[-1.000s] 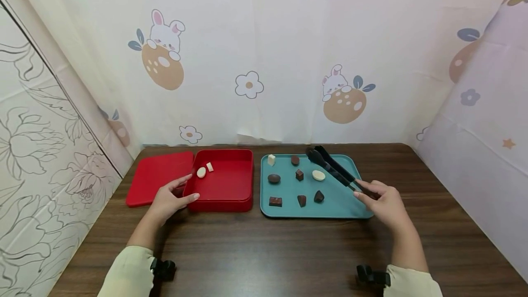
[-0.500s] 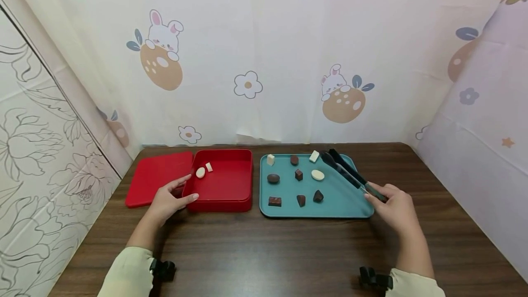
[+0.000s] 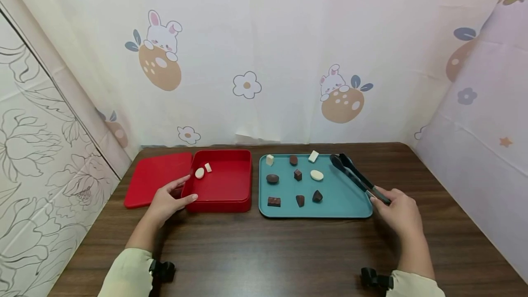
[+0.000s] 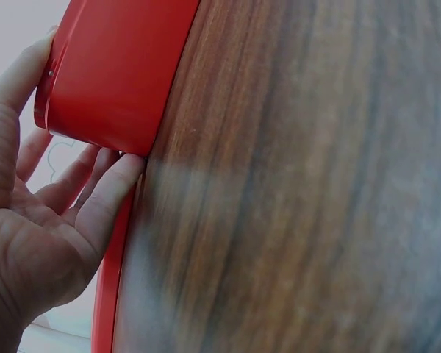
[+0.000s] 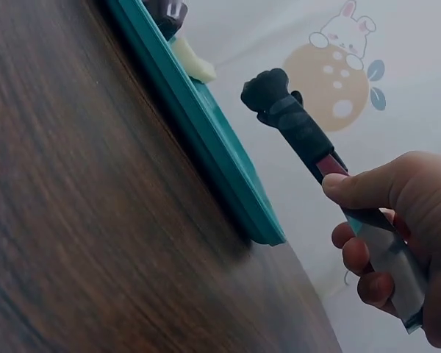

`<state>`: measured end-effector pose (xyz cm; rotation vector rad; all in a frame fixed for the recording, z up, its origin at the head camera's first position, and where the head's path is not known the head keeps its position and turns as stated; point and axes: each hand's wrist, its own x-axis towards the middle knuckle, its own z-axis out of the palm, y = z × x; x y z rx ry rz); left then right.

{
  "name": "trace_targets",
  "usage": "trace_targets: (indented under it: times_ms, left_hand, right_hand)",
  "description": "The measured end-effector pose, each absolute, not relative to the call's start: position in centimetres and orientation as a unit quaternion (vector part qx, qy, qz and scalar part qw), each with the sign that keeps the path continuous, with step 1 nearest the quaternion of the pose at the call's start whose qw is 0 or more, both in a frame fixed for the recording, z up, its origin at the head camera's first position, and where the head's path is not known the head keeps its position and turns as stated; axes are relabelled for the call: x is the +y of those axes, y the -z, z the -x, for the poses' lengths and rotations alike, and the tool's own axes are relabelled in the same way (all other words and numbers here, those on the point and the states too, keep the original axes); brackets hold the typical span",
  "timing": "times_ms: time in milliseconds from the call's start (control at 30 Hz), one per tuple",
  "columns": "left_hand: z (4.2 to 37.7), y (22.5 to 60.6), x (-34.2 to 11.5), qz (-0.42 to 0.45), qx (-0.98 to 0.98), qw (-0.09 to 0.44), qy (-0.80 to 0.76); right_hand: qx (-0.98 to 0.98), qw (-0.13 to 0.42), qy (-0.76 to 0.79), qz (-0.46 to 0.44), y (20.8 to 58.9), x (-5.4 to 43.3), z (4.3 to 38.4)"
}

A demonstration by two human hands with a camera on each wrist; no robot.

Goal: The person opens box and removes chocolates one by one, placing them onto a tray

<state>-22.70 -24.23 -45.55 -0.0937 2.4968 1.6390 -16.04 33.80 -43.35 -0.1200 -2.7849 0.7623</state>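
My left hand (image 3: 168, 201) rests on the left side and near-left corner of a red box (image 3: 222, 182), its fingers spread and fairly straight. Inside lie a white oval piece (image 3: 200, 173) and a small white block (image 3: 208, 167). My right hand (image 3: 399, 212) grips black-tipped tongs (image 3: 356, 178) by the handle, thumb on one side in the right wrist view. The tips hang over the far right part of a teal tray (image 3: 342, 205), apart from a white rectangular piece (image 3: 313, 156) at its back edge. Nothing shows between them.
The tray also bears a white cube (image 3: 270, 160), a white oval (image 3: 316, 175) and several dark chocolates (image 3: 274, 201). A red lid (image 3: 158, 178) lies left of the box. A patterned curtain (image 3: 284, 58) stands behind the wooden table (image 3: 264, 251).
My right hand has drawn the tongs to the right. The white rectangular piece, hidden behind their tips before, now shows on the tray. My left hand stays at the box.
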Motion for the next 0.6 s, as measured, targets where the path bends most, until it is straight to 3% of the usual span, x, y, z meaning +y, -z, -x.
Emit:
trace_targets:
  times_ms: [600]
  left_hand:
    - [22.61,45.48,-24.29,0.032,0.829,0.078,-0.553]
  right_hand:
    - [-0.964,0.022,-0.25,0.093,43.23,34.33,16.48]
